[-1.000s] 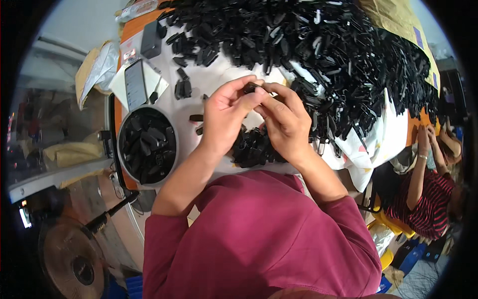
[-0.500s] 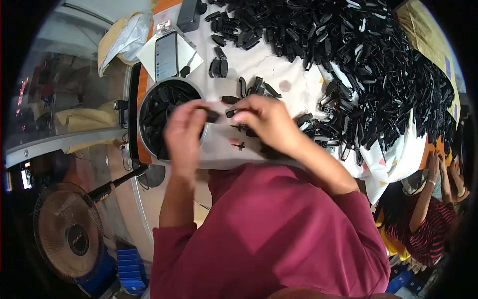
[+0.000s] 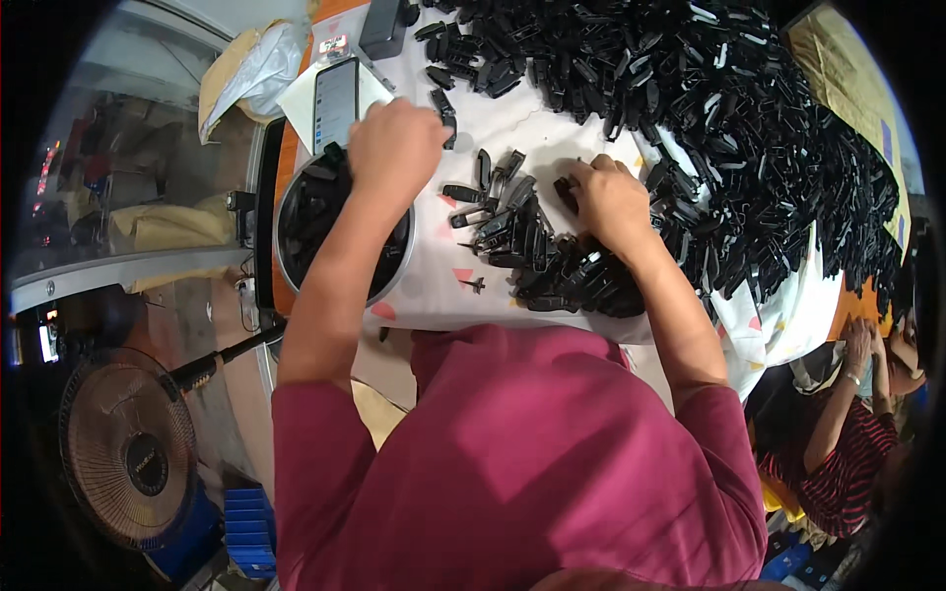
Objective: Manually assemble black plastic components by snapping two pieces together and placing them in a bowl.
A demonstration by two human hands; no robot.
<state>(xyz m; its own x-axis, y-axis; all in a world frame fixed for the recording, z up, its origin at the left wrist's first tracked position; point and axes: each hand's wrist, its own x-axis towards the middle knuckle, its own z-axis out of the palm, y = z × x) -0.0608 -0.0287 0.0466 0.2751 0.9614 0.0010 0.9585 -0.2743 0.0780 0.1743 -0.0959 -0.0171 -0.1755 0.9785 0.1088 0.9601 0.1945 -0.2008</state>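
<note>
My left hand (image 3: pixel 399 148) is at the far left of the table, back upward, with its fingers curled under. It covers part of a phone (image 3: pixel 337 103) and borders some small black plastic parts (image 3: pixel 447 123). What those fingers hold, if anything, is hidden. On the right, my right hand (image 3: pixel 613 202) pinches a small black plastic piece (image 3: pixel 566 193) between thumb and fingers. Below it, toward the near edge, lies a loose cluster of black plastic parts (image 3: pixel 532 241). Beneath my left forearm stands a round metal-rimmed bowl (image 3: pixel 283 258), filled with black parts.
A large heap of black parts (image 3: pixel 729 148) covers the back and right of the cloth-covered table. A dark box (image 3: pixel 384 28) stands at the back left. A fan (image 3: pixel 128 448) is on the left. Another person (image 3: pixel 838 433) sits at the far right.
My hands were together near the bowl, each with a dark piece. Now the left has moved away toward the phone and the right has moved right; the near cluster has come into sight.
</note>
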